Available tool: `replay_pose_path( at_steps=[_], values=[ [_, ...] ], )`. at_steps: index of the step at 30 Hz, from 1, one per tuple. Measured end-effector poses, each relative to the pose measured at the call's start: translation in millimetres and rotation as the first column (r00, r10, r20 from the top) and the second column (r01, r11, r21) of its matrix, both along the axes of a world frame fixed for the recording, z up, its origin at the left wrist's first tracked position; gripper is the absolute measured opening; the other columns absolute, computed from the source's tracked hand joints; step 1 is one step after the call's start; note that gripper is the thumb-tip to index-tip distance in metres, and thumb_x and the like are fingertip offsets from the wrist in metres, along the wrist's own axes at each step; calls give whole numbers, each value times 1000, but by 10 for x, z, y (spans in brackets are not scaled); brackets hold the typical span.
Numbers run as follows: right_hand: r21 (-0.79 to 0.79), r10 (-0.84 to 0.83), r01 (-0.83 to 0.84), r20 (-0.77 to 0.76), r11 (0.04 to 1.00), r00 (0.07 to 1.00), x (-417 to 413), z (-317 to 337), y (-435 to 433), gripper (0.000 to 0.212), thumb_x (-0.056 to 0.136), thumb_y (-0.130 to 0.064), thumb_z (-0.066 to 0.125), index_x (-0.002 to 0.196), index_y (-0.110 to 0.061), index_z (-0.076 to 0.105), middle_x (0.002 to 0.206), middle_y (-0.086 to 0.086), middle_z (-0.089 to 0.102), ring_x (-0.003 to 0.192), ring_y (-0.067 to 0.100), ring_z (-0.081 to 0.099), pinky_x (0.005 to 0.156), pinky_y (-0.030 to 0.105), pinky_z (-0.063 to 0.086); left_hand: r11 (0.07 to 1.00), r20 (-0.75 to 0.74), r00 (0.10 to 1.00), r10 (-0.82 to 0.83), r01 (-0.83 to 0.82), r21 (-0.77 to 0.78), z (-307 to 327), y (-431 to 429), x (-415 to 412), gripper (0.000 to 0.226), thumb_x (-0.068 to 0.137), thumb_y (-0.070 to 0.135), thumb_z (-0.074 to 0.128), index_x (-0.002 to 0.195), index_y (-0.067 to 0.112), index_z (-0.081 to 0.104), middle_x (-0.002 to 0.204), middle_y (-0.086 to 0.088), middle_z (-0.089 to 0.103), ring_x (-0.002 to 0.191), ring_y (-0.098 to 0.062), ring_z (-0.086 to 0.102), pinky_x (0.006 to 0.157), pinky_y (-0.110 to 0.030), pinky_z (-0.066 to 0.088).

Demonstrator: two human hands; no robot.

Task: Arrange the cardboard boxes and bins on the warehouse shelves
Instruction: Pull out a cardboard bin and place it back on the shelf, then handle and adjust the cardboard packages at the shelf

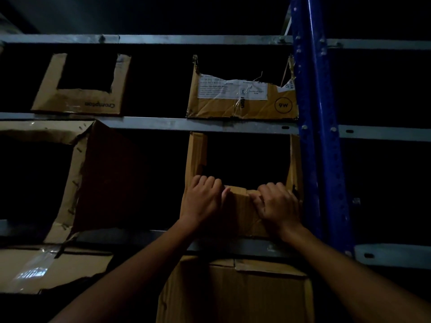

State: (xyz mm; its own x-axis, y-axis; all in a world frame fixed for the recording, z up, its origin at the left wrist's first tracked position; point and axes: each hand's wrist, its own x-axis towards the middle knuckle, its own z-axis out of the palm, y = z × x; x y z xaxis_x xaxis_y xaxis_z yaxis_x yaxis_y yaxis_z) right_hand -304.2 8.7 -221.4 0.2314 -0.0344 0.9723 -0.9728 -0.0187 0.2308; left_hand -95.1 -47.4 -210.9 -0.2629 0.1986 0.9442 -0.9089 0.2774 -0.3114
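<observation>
Left hand (203, 201) and right hand (278, 203) are gripping a brown cut-front cardboard box (241, 206) by its lip.
Their fingertips are curling out of sight; darkness is hiding the interior above them.

I saw the left hand (203, 199) and right hand (277, 203) bare, with the left forearm (130, 271) and right forearm (349, 271) uncovered throughout.

A blue steel upright (314, 127) stood at the right of the scene and ran from the top of view to below mid-height. Its faces carried rows of punched holes and several bolt heads (304, 127). A thin grey diagonal brace (287, 22) met it near the top. The space behind was too dark to make out.
</observation>
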Motion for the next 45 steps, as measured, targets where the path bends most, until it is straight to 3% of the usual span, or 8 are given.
replay_pose_path(
  at_steps=[7, 18, 20, 24, 27, 31, 38, 45],
  values=[
    [140, -1, 2, -11, 990, 1000, -32, -9, 70, 52, 92, -56, 32, 106, -16, 62, 96, 5, 60, 85, 24, 56, 73, 38, 46, 995, -19, 1000, 3, -1, 95, -166, 63, -7, 46, 97, 48, 36, 109, 9, 58, 100, -11, 60, 96, -29, 56, 103, -41, 36],
    [334, -46, 37, 17, 942, 999, 25, -20, 325, 70, 87, -65, 15, 132, -22, 47, 125, 0, 53, 113, 19, 47, 94, 38, 37, 956, 4, 999, 45, -45, 291, -249, 197, 25, 66, 97, 57, 24, 129, 6, 52, 120, -16, 57, 117, -33, 51, 111, -45, 30],
    [357, -50, 38, 27, 933, 998, 53, -35, 381, 73, 86, -66, 16, 138, -23, 42, 134, -1, 47, 122, 18, 42, 100, 39, 34, 946, 13, 998, 56, -57, 320, -266, 239, 43, 69, 96, 58, 23, 134, 6, 48, 127, -17, 54, 124, -35, 47, 111, -47, 30],
    [441, -109, 100, -6, 892, 994, 71, -126, 504, 76, 91, -59, 43, 152, -21, 19, 156, 1, 22, 143, 20, 18, 115, 44, 21, 906, 33, 993, 110, -113, 407, -268, 368, 65, 78, 92, 62, 18, 141, 7, 42, 139, -19, 47, 134, -37, 37, 115, -49, 25],
    [506, -154, 160, -54, 847, 987, 89, -146, 647, 86, 91, -56, 48, 155, -19, 4, 161, 2, 5, 147, 22, 4, 119, 45, 14, 844, 90, 989, 117, -147, 515, -219, 505, 89, 78, 94, 64, 17, 150, 10, 22, 154, -16, 27, 146, -33, 14, 118, -49, 11],
    [599, -184, 183, -60, 780, 981, 141, -60, 780, 87, 91, -53, 51, 155, -21, 1, 162, 1, -6, 149, 23, -6, 119, 49, 11, 776, 129, 990, 54, -123, 618, -181, 679, 161, 77, 96, 61, 24, 154, 14, 8, 161, -12, 6, 148, -28, -2, 118, -50, 12],
    [650, -169, 124, 7, 750, 986, 376, -103, 883, 84, 92, -49, 52, 155, -23, 1, 162, 6, -9, 148, 28, -10, 118, 55, 7, 813, 251, 968, 22, -163, 559, -329, 850, 467, 72, 97, 58, 23, 154, 17, 6, 162, -10, -2, 148, -23, -6, 120, -44, 9],
    [596, -13, -85, 158, 799, 987, 988, -99, 1101, 82, 92, -41, 56, 154, -24, 6, 162, 5, -5, 149, 22, -3, 119, 46, 19, 873, 194, 981, -16, -81, 482, -243, 1216, 944, 66, 98, 55, 21, 152, 17, 20, 160, -10, 12, 148, -24, 5, 120, -44, 18]
  ],
)
